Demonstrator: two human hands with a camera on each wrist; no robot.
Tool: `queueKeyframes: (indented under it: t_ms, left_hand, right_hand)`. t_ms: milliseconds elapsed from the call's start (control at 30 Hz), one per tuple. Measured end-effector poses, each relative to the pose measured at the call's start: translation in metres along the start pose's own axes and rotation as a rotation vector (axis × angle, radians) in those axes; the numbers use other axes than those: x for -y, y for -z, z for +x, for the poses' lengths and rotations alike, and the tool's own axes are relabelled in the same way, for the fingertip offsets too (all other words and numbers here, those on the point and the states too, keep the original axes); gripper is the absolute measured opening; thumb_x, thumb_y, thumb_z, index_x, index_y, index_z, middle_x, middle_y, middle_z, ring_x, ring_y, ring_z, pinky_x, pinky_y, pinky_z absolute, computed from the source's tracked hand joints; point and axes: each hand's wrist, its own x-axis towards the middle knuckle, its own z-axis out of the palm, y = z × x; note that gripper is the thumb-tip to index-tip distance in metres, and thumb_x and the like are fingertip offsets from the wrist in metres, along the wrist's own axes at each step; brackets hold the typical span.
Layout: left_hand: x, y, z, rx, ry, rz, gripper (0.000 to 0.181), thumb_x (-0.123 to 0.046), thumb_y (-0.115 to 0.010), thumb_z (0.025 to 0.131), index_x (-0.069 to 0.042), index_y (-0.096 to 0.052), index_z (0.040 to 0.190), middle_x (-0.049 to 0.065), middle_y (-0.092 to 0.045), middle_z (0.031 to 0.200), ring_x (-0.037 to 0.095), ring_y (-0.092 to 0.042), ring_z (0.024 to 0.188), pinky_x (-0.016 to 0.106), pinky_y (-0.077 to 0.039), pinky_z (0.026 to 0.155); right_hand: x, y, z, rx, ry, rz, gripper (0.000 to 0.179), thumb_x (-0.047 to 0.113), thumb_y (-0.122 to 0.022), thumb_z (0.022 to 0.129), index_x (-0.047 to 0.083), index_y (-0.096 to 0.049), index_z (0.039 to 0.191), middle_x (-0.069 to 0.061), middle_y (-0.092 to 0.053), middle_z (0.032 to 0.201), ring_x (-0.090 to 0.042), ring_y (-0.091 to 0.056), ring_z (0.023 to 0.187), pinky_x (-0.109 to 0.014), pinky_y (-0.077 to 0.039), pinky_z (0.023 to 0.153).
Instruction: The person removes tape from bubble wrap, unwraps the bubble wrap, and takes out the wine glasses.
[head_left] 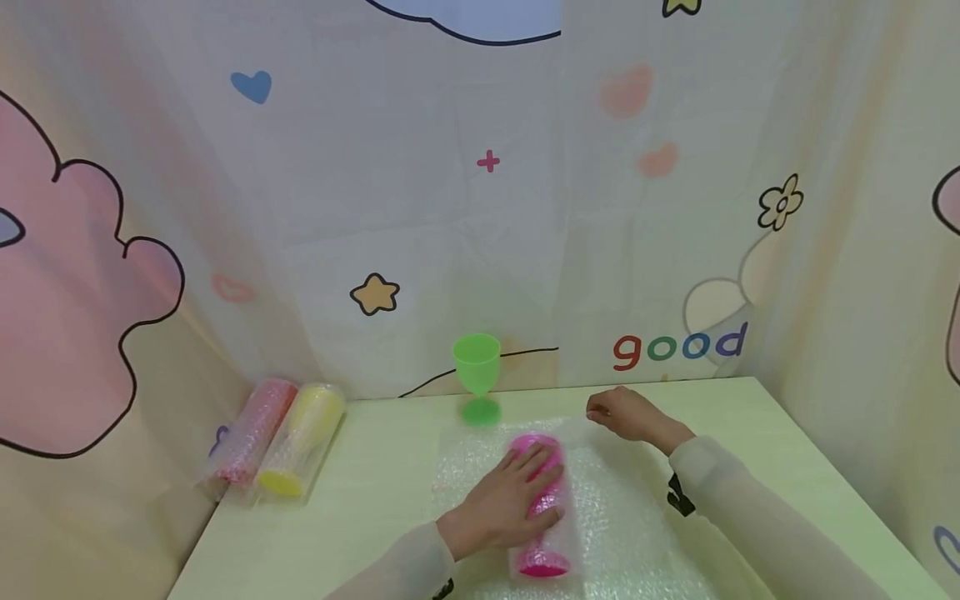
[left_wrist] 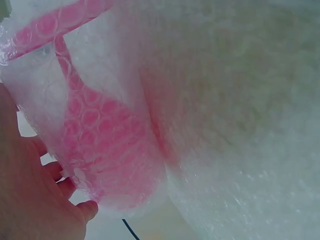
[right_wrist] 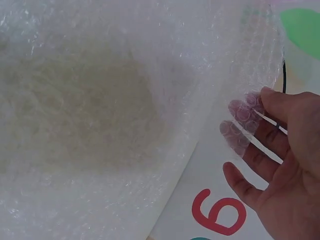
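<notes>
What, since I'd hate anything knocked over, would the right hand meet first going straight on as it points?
Beyond the bubble wrap it pinches, the right hand would probably meet the green goblet first, though depth is unclear.

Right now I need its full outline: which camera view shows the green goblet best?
The head view: the green goblet stands upright and whole there. The right wrist catches only part, cut off at the frame edge; left wrist shows none.

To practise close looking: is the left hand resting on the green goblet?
No, the left hand rests on the bubble-wrapped pink goblet.
</notes>
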Motion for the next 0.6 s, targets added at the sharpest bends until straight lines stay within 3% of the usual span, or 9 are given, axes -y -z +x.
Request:
queueKeyframes:
  t_ms: [100, 200, 267, 333, 400, 467, 600]
  left_hand:
    - [0.001, 0.001, -0.003, -0.004, -0.004, -0.021, 0.066, -0.057, -0.026, 0.102, -0.020, -0.027, 0.156, 0.006, -0.019, 0.165, 0.023, -0.016, 0.154, 0.044, -0.018, 0.124]
    - [0.003, 0.001, -0.005, -0.012, -0.009, -0.042, 0.066, -0.057, -0.027, 0.102, -0.020, -0.027, 0.156, 0.006, -0.019, 0.165, 0.023, -0.016, 0.154, 0.044, -0.019, 0.124]
    - [0.004, 0.001, -0.006, -0.013, -0.012, -0.047, 0.065, -0.057, -0.026, 0.102, -0.020, -0.027, 0.156, 0.007, -0.019, 0.165, 0.024, -0.016, 0.154, 0.044, -0.020, 0.124]
    - [0.005, 0.001, -0.007, -0.008, -0.008, -0.054, 0.065, -0.056, -0.027, 0.102, -0.020, -0.027, 0.156, 0.007, -0.018, 0.165, 0.023, -0.015, 0.154, 0.044, -0.020, 0.124]
    - [0.006, 0.001, -0.008, -0.001, -0.001, -0.063, 0.065, -0.056, -0.027, 0.102, -0.020, -0.027, 0.156, 0.006, -0.017, 0.165, 0.023, -0.014, 0.154, 0.045, -0.019, 0.124]
    - [0.007, 0.002, -0.008, 0.007, 0.009, -0.073, 0.066, -0.057, -0.027, 0.102, -0.021, -0.026, 0.157, 0.005, -0.016, 0.166, 0.023, -0.012, 0.154, 0.044, -0.019, 0.124]
    - [0.010, 0.001, -0.011, 0.000, 0.008, -0.084, 0.066, -0.057, -0.028, 0.102, -0.020, -0.027, 0.156, 0.006, -0.016, 0.166, 0.023, -0.012, 0.154, 0.044, -0.018, 0.125]
  right_hand:
    - [0.000, -0.003, -0.004, -0.055, -0.011, -0.045, 0.015, 0.013, -0.066, 0.093, 0.005, -0.070, 0.105, -0.007, -0.073, 0.099, -0.023, -0.067, 0.087, -0.044, -0.057, 0.083]
    - [0.011, -0.002, -0.010, -0.179, -0.019, -0.141, 0.027, 0.014, -0.072, 0.089, 0.006, -0.067, 0.114, -0.012, -0.069, 0.114, -0.032, -0.066, 0.104, -0.051, -0.054, 0.091]
    - [0.023, 0.000, -0.017, -0.247, -0.005, -0.177, 0.034, 0.014, -0.074, 0.086, 0.006, -0.066, 0.118, -0.014, -0.066, 0.119, -0.033, -0.064, 0.107, -0.052, -0.054, 0.092]
    - [0.036, 0.002, -0.025, -0.260, 0.022, -0.182, 0.035, 0.015, -0.075, 0.085, 0.008, -0.065, 0.118, -0.013, -0.065, 0.120, -0.032, -0.064, 0.108, -0.050, -0.054, 0.093]
    - [0.049, 0.003, -0.034, -0.198, 0.046, -0.151, 0.036, 0.017, -0.075, 0.086, 0.009, -0.065, 0.119, -0.013, -0.064, 0.123, -0.032, -0.064, 0.110, -0.049, -0.055, 0.093]
    - [0.059, 0.001, -0.044, -0.082, 0.043, -0.099, 0.042, 0.022, -0.076, 0.086, 0.010, -0.063, 0.124, -0.014, -0.061, 0.130, -0.034, -0.062, 0.116, -0.050, -0.053, 0.096]
    - [0.064, -0.011, -0.062, 0.173, -0.045, 0.004, 0.064, 0.036, -0.079, 0.082, 0.016, -0.055, 0.138, -0.014, -0.045, 0.151, -0.039, -0.047, 0.135, -0.058, -0.044, 0.106]
